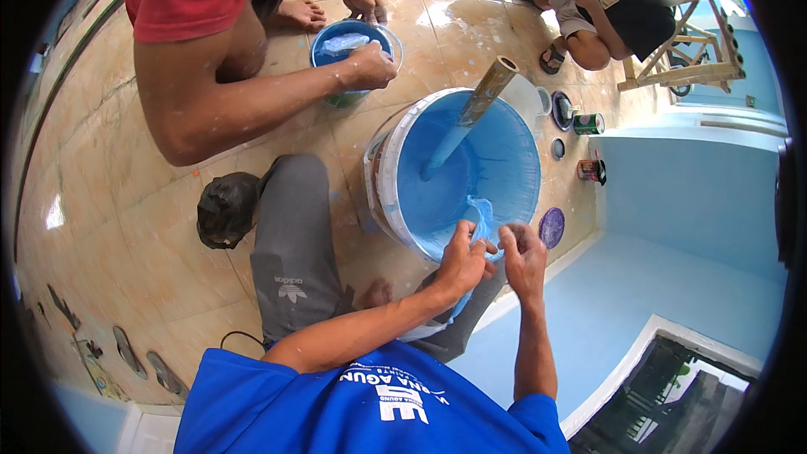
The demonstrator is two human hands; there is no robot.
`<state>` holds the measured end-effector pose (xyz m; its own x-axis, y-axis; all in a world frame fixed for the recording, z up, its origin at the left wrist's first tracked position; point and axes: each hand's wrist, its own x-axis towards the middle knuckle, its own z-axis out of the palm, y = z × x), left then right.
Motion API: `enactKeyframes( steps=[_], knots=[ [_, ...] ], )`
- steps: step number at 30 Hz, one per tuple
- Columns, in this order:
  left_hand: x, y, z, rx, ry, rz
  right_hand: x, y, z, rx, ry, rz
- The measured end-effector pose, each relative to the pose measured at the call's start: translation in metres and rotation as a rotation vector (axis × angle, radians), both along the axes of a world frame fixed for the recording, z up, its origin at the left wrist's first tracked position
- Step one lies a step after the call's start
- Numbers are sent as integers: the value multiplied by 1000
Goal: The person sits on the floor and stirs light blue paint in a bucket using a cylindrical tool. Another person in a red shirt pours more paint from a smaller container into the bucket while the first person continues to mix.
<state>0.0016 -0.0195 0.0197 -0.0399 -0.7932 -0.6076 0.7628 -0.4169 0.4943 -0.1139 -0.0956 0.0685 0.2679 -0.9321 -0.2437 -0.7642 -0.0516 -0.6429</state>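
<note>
A large white bucket [388,193] with blue paint inside stands in front of me, and a bamboo stick [487,94] leans in it. At the near rim, my left hand [461,265] is closed round the lower end of a limp, paint-coated piece that looks like a plastic bag [481,212]. Its upper part sticks up over the bucket's opening. Close beside it, my right hand [524,254] has thumb and finger pressed together. Whatever lies in that pinch is too small to make out.
A co-worker in a red sleeve handles a small blue pail [324,57] at the upper left. Another person squats beside a wooden frame [685,46]. Tins [591,170], a purple lid [551,228] and a black bag [227,210] lie on the tiles. A blue wall borders the right.
</note>
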Motion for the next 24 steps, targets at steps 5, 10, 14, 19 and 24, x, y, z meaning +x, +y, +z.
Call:
enactKeyframes(
  steps=[5, 10, 14, 19, 24],
  knots=[
    [1, -9, -5, 28, 168, 188, -7, 53, -7, 59, -217, -144],
    [2, -13, -15, 43, 135, 192, 5, 81, -22, 118, -339, -226],
    [15, -5, -5, -81, -22, 95, 4, 75, -7, -46, -286, -207],
    [45, 21, 7, -481, -960, 25, -7, 38, 11, -392, -72, 70],
    [65, 21, 2, -651, -1441, 15, 0, -3, -4, -206, 485, 542]
  ],
)
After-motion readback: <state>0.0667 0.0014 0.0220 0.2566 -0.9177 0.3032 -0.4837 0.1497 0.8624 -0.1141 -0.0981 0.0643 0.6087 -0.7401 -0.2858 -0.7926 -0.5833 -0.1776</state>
